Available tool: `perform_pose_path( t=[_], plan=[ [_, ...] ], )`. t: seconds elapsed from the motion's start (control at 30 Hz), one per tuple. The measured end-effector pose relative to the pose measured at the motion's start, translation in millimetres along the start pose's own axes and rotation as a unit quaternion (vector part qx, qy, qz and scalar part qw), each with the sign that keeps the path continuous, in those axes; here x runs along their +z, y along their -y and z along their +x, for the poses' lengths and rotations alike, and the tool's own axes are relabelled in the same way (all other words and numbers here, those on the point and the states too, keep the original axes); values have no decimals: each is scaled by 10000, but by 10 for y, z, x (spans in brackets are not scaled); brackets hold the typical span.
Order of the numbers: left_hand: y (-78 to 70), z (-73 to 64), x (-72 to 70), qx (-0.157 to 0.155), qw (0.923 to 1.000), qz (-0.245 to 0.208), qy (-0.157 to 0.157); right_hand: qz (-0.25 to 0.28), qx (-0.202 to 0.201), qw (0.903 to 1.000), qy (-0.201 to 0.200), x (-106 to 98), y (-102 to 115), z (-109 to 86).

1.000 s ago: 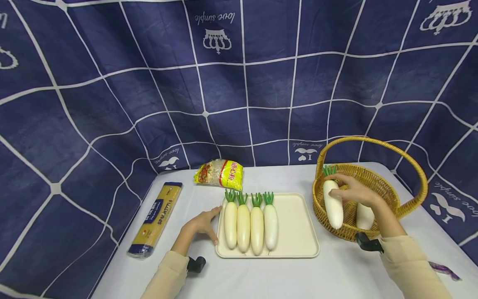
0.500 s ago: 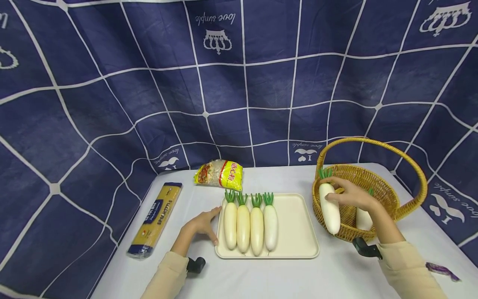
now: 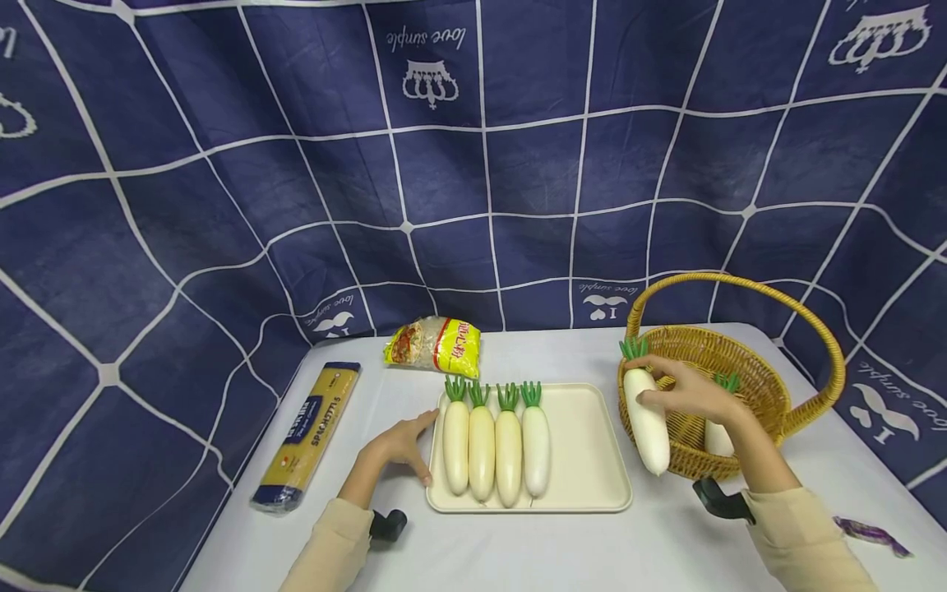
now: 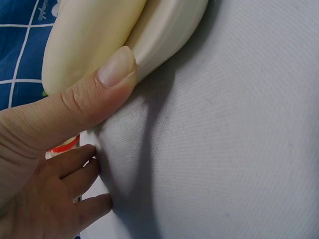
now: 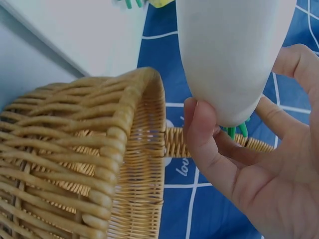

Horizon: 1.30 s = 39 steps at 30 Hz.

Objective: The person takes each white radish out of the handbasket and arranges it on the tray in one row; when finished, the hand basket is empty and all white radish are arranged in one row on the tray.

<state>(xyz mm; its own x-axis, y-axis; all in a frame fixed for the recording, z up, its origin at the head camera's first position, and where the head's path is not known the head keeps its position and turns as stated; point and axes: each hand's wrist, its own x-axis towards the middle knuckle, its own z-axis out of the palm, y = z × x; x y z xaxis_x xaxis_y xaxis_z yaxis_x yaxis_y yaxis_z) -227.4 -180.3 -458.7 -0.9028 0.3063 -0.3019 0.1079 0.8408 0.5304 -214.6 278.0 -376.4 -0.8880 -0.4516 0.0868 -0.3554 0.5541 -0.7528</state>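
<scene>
My right hand point(image 3: 688, 390) pinches a white radish point(image 3: 647, 427) by its upper part, just under the green leaves. The radish hangs tilted at the left rim of a wicker basket point(image 3: 755, 362). In the right wrist view the held radish point(image 5: 232, 55) is large, with thumb and fingers about its leafy end. A second white radish point(image 3: 718, 437) lies in the basket, partly hidden by my right arm. My left hand point(image 3: 399, 444) rests at the left edge of a cream tray point(image 3: 588, 448), thumb touching its rim. Several radishes point(image 3: 482, 452) lie side by side in the tray, leaves pointing away.
Behind the tray lies a yellow food bag point(image 3: 436, 345). A long spaghetti pack point(image 3: 309, 436) lies at the left of the table. A purple wrapper point(image 3: 873, 536) is at the right front. The basket's tall handle point(image 3: 740, 284) arches above it. Blue checked cloth hangs behind.
My right hand has carried the white radish left and slightly toward me, from inside the basket to its left rim. The left hand and the tray have stayed still.
</scene>
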Motion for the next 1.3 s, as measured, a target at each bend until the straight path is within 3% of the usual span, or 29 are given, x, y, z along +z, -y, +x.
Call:
perform_pose_path(
  t=[0.23, 0.47, 0.67, 1.3],
  plan=[
    [8, -11, 2, 34, 10000, -43, 21, 419, 57, 9987, 268, 86, 54, 12],
    [31, 1, 6, 41, 10000, -21, 45, 239, -133, 9993, 248, 159, 107, 49],
    [49, 13, 3, 69, 10000, -17, 62, 423, -212, 9984, 294, 245, 142, 111],
    [34, 15, 0, 52, 9999, -32, 89, 442, -28, 9984, 343, 573, 160, 326]
  ],
)
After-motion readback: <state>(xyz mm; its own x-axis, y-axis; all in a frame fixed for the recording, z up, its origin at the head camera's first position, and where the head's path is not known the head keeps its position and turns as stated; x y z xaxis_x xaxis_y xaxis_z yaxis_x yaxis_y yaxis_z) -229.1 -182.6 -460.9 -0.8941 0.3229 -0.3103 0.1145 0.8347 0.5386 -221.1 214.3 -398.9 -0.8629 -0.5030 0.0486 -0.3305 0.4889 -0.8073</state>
